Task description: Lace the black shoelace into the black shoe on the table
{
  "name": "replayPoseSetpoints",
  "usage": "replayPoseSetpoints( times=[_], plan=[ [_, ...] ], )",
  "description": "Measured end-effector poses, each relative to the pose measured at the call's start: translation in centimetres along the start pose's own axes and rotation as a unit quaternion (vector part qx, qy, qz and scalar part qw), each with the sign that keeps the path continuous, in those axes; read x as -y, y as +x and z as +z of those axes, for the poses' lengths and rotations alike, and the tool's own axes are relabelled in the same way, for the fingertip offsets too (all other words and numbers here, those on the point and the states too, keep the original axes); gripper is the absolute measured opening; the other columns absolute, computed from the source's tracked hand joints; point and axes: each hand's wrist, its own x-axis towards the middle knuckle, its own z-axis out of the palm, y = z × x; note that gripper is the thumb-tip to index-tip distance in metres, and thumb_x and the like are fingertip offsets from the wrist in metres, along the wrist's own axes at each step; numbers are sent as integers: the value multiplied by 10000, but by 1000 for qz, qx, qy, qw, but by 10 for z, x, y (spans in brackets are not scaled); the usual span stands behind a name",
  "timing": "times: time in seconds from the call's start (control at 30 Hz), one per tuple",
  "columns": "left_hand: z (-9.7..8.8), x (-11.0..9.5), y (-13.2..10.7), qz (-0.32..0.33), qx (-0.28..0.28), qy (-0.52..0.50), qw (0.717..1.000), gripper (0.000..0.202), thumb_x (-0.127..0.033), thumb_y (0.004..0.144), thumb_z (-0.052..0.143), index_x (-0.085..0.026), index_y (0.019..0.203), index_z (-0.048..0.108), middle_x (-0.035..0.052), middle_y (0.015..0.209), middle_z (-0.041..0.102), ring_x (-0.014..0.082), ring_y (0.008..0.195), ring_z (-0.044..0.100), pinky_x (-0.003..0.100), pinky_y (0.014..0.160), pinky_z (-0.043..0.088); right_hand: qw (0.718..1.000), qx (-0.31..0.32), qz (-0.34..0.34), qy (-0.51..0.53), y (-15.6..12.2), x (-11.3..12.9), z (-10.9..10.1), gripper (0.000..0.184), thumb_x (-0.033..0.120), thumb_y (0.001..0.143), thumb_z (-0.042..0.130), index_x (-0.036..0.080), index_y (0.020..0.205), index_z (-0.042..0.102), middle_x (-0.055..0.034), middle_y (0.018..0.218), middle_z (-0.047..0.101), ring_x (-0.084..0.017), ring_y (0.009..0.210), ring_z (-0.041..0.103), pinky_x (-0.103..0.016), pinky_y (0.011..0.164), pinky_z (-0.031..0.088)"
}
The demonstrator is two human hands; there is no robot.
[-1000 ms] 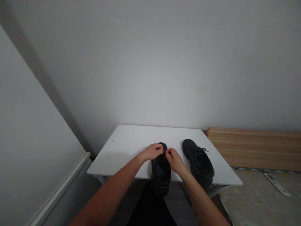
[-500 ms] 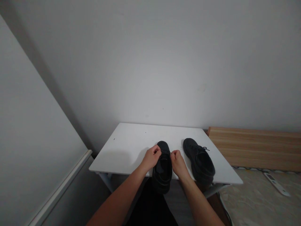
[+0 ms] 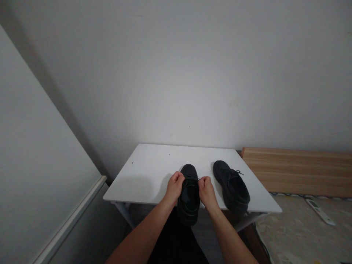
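Two black lace-up shoes stand on a small white table [image 3: 148,172], toes pointing away from me. The left shoe [image 3: 188,200] sits at the near edge, its heel hanging over. My left hand [image 3: 174,187] is closed at that shoe's left side and my right hand [image 3: 206,190] is closed at its right side. Each pinches an end of the thin black lace [image 3: 192,178], which runs taut between them across the shoe's top. The right shoe [image 3: 232,186] stands apart with its laces tied.
A white wall rises right behind the table. A light wooden board [image 3: 297,170] lies along the wall at the right. A white remote control [image 3: 320,212] rests on the patterned surface at the far right. A white panel slants along the left.
My hands have moved from touching over the shoe's toe to either side of it, drawing the lace taut between them. The view shifted slightly.
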Motion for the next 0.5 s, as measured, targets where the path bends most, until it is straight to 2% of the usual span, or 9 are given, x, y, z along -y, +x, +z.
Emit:
replayPoseSetpoints(
  times=[0.07,0.13,0.2,0.27,0.3,0.37,0.43,0.5],
  plan=[
    [-7,-1,-2,-21,23,-14,999,180,-370,757,467,-196,801,468,-75,576,396,68,469,357,178,440,269,1000,-4,-6,2,-6,4,-8,159,345,808,320,207,782,395,-57,711,535,-209,679,544,-339,651,443],
    [-20,2,-7,-29,20,-14,999,319,-451,761,476,-211,969,443,-61,640,458,83,478,403,186,415,275,999,-9,-39,-16,-22,10,-19,229,380,820,368,175,892,437,-95,858,551,-222,806,544,-369,750,445],
    [-36,13,-14,0,-28,26,999,414,-477,777,469,-211,1090,412,-16,757,525,115,595,498,213,473,363,990,18,-118,-73,-46,15,-29,376,419,794,480,172,1076,440,-115,1052,530,-248,965,503,-412,849,416],
    [-52,30,-20,58,-96,113,987,413,-451,809,449,-196,1134,424,31,857,557,159,777,543,286,648,446,961,103,-210,-148,-72,18,-35,488,395,700,634,232,1132,476,-82,1137,523,-280,1060,454,-450,907,386],
    [-58,39,-22,91,-123,166,974,406,-433,823,438,-187,1145,433,51,901,566,183,857,538,335,736,449,950,120,-227,-181,-83,19,-36,509,345,656,687,245,1120,502,-76,1165,518,-298,1087,438,-467,918,379],
    [-66,56,-24,160,-151,273,937,394,-397,838,433,-163,1154,455,84,978,575,221,974,503,412,868,407,937,130,-227,-232,-97,17,-35,439,211,619,718,246,1029,564,-71,1177,524,-314,1113,427,-473,923,383],
    [-68,66,-24,208,-153,363,895,380,-364,844,434,-145,1152,480,108,1051,575,247,1042,468,450,926,367,935,127,-210,-256,-98,14,-36,352,102,631,683,224,947,588,-74,1160,537,-300,1122,435,-450,928,395],
    [-65,69,-24,227,-148,433,860,375,-346,849,429,-138,1153,499,118,1095,574,268,1081,449,466,941,352,934,129,-201,-266,-90,9,-43,318,55,650,645,211,921,588,-75,1154,542,-278,1120,451,-433,938,395]
  ],
)
